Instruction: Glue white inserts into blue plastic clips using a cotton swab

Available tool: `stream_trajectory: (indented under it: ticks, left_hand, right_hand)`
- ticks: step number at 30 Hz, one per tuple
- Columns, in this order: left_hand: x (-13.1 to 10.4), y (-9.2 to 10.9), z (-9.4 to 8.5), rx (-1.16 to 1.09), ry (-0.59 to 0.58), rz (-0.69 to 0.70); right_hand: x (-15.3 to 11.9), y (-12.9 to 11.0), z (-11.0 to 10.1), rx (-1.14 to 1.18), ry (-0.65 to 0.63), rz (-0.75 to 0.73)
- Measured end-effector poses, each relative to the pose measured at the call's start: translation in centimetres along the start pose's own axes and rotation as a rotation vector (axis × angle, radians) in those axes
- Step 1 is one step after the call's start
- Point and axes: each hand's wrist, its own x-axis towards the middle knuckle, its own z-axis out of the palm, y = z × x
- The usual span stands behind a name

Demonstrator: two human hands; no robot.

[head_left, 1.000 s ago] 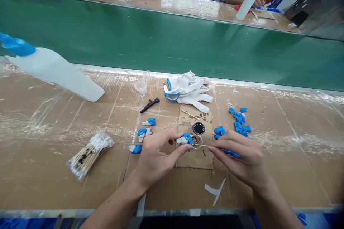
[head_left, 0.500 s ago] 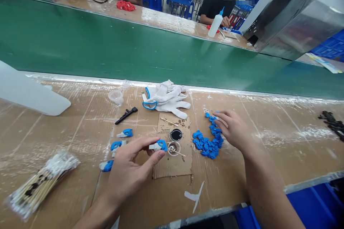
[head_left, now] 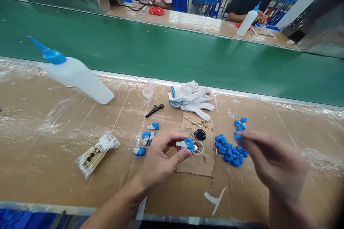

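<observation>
My left hand (head_left: 163, 157) pinches a small blue-and-grey plastic part (head_left: 189, 144) between thumb and fingers, in front of a clear cup (head_left: 201, 146). At the right, my right hand (head_left: 276, 164), somewhat blurred, has its fingertips closed on a small blue plastic piece (head_left: 238, 136). Just below it lies a pile of similar blue pieces (head_left: 231, 154). Several blue-and-grey parts (head_left: 139, 151) rest left of my left hand. A cup of dark liquid (head_left: 200, 135) stands on a stained cardboard sheet (head_left: 195, 168), with a cotton swab (head_left: 192, 121) behind it.
White gloves (head_left: 192, 98), a black plastic part (head_left: 154, 110) and a clear lid-like piece (head_left: 147, 93) lie toward the back. A squeeze bottle (head_left: 80, 78) and a swab bag (head_left: 98, 154) are left. Beyond the green belt (head_left: 150, 50), two people handle red pieces.
The view has swung left, so things appear farther right. My right hand has drawn back from the far end of the blue pieces, with one piece now pinched. My left hand keeps its part.
</observation>
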Motion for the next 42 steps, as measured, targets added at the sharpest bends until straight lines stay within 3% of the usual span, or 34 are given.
stream_trajectory:
  ticks: [3, 5, 9, 14, 19, 22, 25, 28, 32, 35, 38, 42]
  left_hand:
    - [-0.2, 0.2, 0.2, -0.139, -0.088, -0.08]
    - [-0.2, 0.2, 0.2, -0.217, -0.159, -0.131]
    - [-0.3, 0.3, 0.2, -0.315, -0.258, -0.189]
    - [-0.4, 0.2, 0.3, -0.37, -0.29, -0.224]
    - [-0.5, 0.7, -0.1, -0.428, -0.386, -0.326]
    - [-0.4, 0.9, -0.1, -0.407, -0.384, -0.336]
    - [-0.4, 1.0, 0.1, -0.353, -0.34, -0.311]
    - [-0.6, 1.0, 0.3, -0.319, -0.266, -0.199]
    - [-0.8, 1.2, 0.5, -0.164, -0.195, 0.129]
    - [-1.1, 1.3, 0.5, 0.017, -0.163, 0.377]
    - [-1.5, 1.3, 0.7, 0.139, -0.109, 0.524]
    - [-2.1, 1.9, 1.0, 0.22, -0.076, 0.588]
  right_hand:
    - [-0.8, -4.0, 1.6, 0.202, -0.073, -0.246]
    - [-0.8, -5.2, 3.0, 0.222, -0.055, -0.362]
    - [-0.8, -5.4, 4.5, 0.206, -0.035, -0.471]
    - [-0.7, -6.0, 3.7, 0.1, -0.161, -0.561]
    - [-0.5, -6.0, 3.1, 0.034, -0.213, -0.665]
    - [-0.4, -5.4, 3.0, 0.032, -0.244, -0.72]
    - [-0.4, -5.1, 3.0, 0.109, -0.284, -0.678]
    - [-0.7, -5.3, 3.4, 0.246, -0.274, -0.578]
    - [-1.8, -6.0, 4.4, 0.435, -0.127, -0.24]
    - [-2.4, -6.7, 4.8, 0.478, -0.167, -0.028]
    - [-2.7, -7.5, 4.9, 0.503, -0.209, 0.006]
    - [-3.0, -8.4, 5.0, 0.527, -0.092, 0.004]
